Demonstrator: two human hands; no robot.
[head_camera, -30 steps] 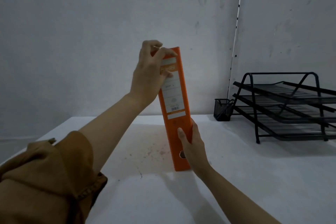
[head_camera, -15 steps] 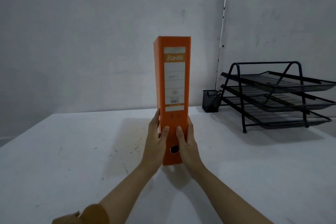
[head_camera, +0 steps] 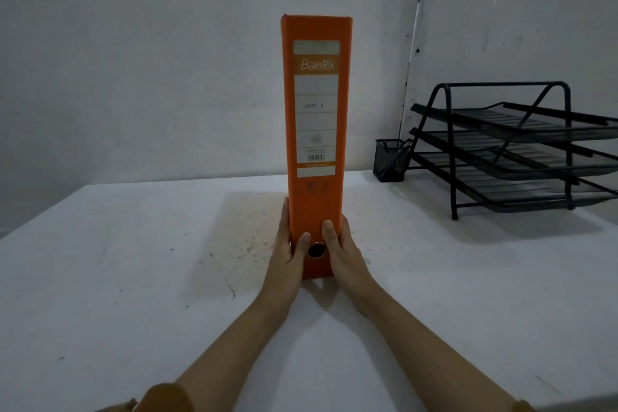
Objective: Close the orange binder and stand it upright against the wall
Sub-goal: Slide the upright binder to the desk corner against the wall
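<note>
The orange binder (head_camera: pixel 316 117) is closed and stands upright on the white table (head_camera: pixel 133 278), its labelled spine facing me. My left hand (head_camera: pixel 287 254) presses flat against its lower left side. My right hand (head_camera: pixel 344 252) clasps the lower right side, thumb on the spine beside the finger hole. The grey wall (head_camera: pixel 167 60) rises behind the binder; I cannot tell if the binder touches it.
A black three-tier wire letter tray (head_camera: pixel 515 150) sits at the right rear of the table. A small black mesh pen cup (head_camera: pixel 391 159) stands beside it near the wall corner. The table's left edge runs diagonally at the left.
The binder went from tilted, with my left hand at its top, to upright. My left hand dropped to the lower left side. Since half a second ago it looks unchanged.
</note>
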